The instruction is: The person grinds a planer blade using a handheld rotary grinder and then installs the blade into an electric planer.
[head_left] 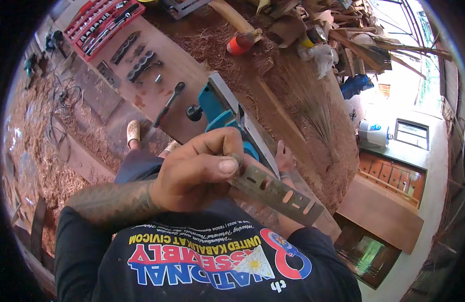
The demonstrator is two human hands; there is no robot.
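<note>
The slotted plate (277,191) is in front of the shirt (192,236), pinched at one end by the left hand (192,166), its free end slanting out across the right forearm. Since the grip looks to cover just that end, the plate could tip or slip if the thumb eases, and a knock against the planer (211,103) could twist it loose; should its long edge be sharp, fingers sliding along it could be cut. The left forearm comes in from the left, elbow bent, with the thumb laid toward the plate and the fingers curled beneath and behind it. The right hand (285,158) is lower, just beside the planer; whether it grips or touches anything, I cannot tell. The planer lies on the bench (179,63), near a ratchet (171,102), with dark parts (142,65) and a socket set (104,25) farther along.
</note>
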